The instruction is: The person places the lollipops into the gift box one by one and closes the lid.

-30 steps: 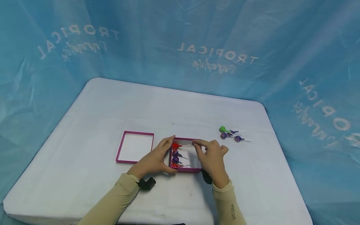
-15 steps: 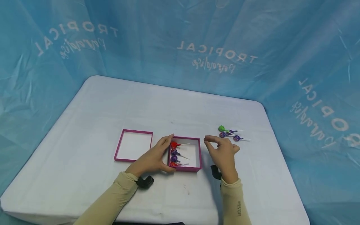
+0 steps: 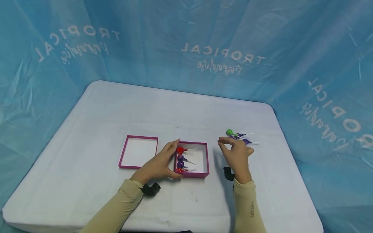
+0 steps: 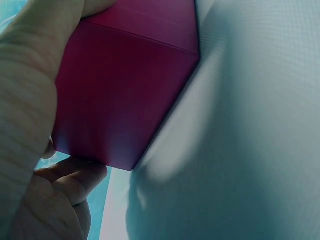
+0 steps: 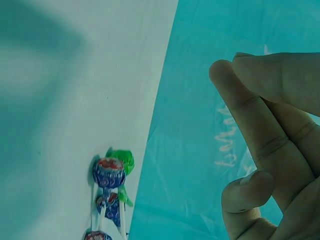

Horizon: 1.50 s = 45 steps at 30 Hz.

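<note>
My left hand (image 3: pixel 157 164) grips the magenta box (image 3: pixel 194 175) at its left side, thumb at the front wall and fingers toward the back corner. Inside, red and purple lollipops lie in a column along the left wall, such as a purple one (image 3: pixel 180 157), sticks pointing right. In the left wrist view the hand spans the box's outer wall (image 4: pixel 110 95). My right hand (image 3: pixel 237 158) is above the table right of the box, thumb and index close together, holding nothing. Just beyond it lie a green lollipop (image 3: pixel 229 132) and several purple lollipops (image 5: pixel 109 172), partly hidden in the head view.
A shallow magenta-rimmed lid (image 3: pixel 138 152) with a white inside lies left of the box. The white-covered table (image 3: pixel 163 106) has rounded corners. A blue printed curtain (image 3: pixel 151 48) hangs behind it and at the sides.
My right hand has let go of the red lollipop's stick in the box and moved right, out toward the loose lollipops. My left hand has stayed on the box.
</note>
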### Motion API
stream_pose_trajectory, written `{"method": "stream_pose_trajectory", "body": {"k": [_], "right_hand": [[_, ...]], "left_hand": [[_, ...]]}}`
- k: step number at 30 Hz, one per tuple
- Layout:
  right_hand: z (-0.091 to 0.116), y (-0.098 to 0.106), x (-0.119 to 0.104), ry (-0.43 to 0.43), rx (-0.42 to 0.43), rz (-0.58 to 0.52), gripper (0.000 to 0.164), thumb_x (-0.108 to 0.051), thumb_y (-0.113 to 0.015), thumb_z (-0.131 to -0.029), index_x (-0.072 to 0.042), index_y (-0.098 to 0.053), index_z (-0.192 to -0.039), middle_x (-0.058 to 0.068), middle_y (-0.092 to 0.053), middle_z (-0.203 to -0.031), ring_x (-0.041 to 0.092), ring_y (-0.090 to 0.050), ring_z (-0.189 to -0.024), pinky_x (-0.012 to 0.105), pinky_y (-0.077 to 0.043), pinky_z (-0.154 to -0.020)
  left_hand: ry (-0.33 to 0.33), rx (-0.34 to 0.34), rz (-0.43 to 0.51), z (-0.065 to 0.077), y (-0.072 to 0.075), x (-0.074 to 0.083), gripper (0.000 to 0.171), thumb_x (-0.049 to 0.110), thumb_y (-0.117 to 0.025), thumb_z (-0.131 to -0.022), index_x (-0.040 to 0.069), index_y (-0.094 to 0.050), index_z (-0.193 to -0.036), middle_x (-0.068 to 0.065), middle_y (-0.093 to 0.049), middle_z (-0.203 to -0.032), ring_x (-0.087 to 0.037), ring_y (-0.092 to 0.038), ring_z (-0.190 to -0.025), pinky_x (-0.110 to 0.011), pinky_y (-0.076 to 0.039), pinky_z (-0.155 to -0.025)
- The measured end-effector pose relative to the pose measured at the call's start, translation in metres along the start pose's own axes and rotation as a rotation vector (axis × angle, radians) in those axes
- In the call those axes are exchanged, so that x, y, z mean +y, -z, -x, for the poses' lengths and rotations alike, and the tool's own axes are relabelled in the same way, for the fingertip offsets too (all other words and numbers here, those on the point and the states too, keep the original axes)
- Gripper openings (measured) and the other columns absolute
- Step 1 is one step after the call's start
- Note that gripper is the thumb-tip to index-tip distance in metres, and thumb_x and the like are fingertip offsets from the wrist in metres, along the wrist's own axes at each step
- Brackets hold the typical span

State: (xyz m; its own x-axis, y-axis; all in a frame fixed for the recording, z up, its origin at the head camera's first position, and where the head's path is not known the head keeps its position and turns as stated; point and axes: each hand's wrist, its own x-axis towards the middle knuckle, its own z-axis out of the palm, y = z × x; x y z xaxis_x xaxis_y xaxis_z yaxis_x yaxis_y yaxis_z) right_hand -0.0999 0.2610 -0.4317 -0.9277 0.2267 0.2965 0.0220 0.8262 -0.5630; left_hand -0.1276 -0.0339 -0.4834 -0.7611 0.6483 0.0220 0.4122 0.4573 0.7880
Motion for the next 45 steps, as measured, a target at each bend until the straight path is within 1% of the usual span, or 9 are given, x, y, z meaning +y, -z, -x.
{"method": "stream_pose_trajectory", "body": {"k": [3,10,15,19,23,28,37,41,45], "right_hand": [[-0.004,0.001,0.004,-0.015,0.012,0.003,0.017,-0.020,-0.077,-0.090,-0.011,-0.081,-0.104,0.006,-0.078,-0.101,0.032,-0.056,-0.081,0.054,-0.015,-0.079],[-0.017,0.008,0.016,-0.020,0.064,0.037,0.019,-0.020,-0.077,-0.089,-0.010,-0.080,-0.105,0.009,-0.078,-0.100,0.032,-0.064,-0.093,0.054,-0.016,-0.080],[-0.026,0.017,0.027,-0.042,0.091,0.046,0.019,-0.019,-0.076,-0.090,-0.009,-0.080,-0.105,0.010,-0.078,-0.096,0.034,-0.063,-0.086,0.053,-0.015,-0.079],[-0.030,0.023,0.038,-0.095,0.089,0.056,0.020,-0.020,-0.073,-0.092,-0.009,-0.079,-0.107,0.011,-0.077,-0.100,0.034,-0.064,-0.088,0.054,-0.015,-0.082],[-0.032,0.030,0.047,-0.160,0.085,0.047,0.021,-0.018,-0.069,-0.094,-0.008,-0.078,-0.111,0.012,-0.076,-0.106,0.037,-0.064,-0.104,0.056,-0.014,-0.085],[-0.034,0.036,0.059,-0.232,0.068,0.041,0.026,-0.013,-0.067,-0.093,-0.007,-0.076,-0.117,0.014,-0.075,-0.111,0.038,-0.061,-0.113,0.058,-0.014,-0.090],[-0.039,0.032,0.080,-0.307,0.044,0.109,0.029,-0.012,-0.072,-0.090,-0.006,-0.075,-0.118,0.014,-0.073,-0.116,0.039,-0.059,-0.117,0.061,-0.014,-0.092],[-0.038,0.029,0.089,-0.360,0.018,0.111,0.034,-0.014,-0.073,-0.090,-0.007,-0.072,-0.124,0.014,-0.071,-0.121,0.041,-0.057,-0.121,0.063,-0.013,-0.094],[-0.038,0.026,0.099,-0.399,0.012,0.114,0.039,-0.014,-0.072,-0.091,-0.008,-0.069,-0.129,0.012,-0.069,-0.126,0.042,-0.054,-0.123,0.062,-0.014,-0.092]], "left_hand": [[0.003,0.001,-0.001,0.000,0.001,0.000,0.130,0.042,-0.093,-0.068,0.016,-0.009,-0.164,-0.005,-0.023,-0.162,-0.023,-0.030,-0.148,-0.044,-0.036,-0.116],[0.017,-0.004,0.010,0.001,0.001,0.002,0.130,0.040,-0.093,-0.068,0.016,-0.009,-0.164,-0.006,-0.021,-0.164,-0.025,-0.029,-0.149,-0.045,-0.036,-0.117],[0.025,-0.012,0.011,0.001,0.000,0.003,0.130,0.041,-0.093,-0.069,0.019,-0.006,-0.164,-0.004,-0.019,-0.165,-0.024,-0.027,-0.150,-0.045,-0.035,-0.117],[0.033,-0.020,0.013,0.001,0.000,0.005,0.130,0.041,-0.092,-0.070,0.020,-0.005,-0.164,-0.004,-0.018,-0.166,-0.025,-0.027,-0.150,-0.046,-0.035,-0.117],[0.040,-0.020,0.016,0.001,-0.001,0.004,0.131,0.042,-0.092,-0.070,0.019,-0.003,-0.164,-0.004,-0.017,-0.166,-0.026,-0.026,-0.151,-0.046,-0.035,-0.117],[0.052,-0.022,0.013,0.000,-0.001,0.003,0.131,0.044,-0.091,-0.071,0.018,-0.002,-0.164,-0.003,-0.015,-0.167,-0.025,-0.023,-0.152,-0.047,-0.034,-0.117],[0.023,-0.012,0.010,0.001,-0.001,0.003,0.131,0.043,-0.091,-0.071,0.016,-0.003,-0.164,-0.004,-0.017,-0.166,-0.025,-0.023,-0.152,-0.046,-0.033,-0.118],[0.020,-0.010,0.005,0.001,-0.001,0.002,0.130,0.044,-0.091,-0.071,0.017,-0.004,-0.164,-0.003,-0.017,-0.166,-0.025,-0.024,-0.152,-0.046,-0.033,-0.118],[0.020,-0.008,0.008,0.001,-0.001,0.001,0.130,0.043,-0.091,-0.071,0.017,-0.004,-0.164,-0.003,-0.017,-0.166,-0.025,-0.024,-0.151,-0.046,-0.034,-0.118]]}}
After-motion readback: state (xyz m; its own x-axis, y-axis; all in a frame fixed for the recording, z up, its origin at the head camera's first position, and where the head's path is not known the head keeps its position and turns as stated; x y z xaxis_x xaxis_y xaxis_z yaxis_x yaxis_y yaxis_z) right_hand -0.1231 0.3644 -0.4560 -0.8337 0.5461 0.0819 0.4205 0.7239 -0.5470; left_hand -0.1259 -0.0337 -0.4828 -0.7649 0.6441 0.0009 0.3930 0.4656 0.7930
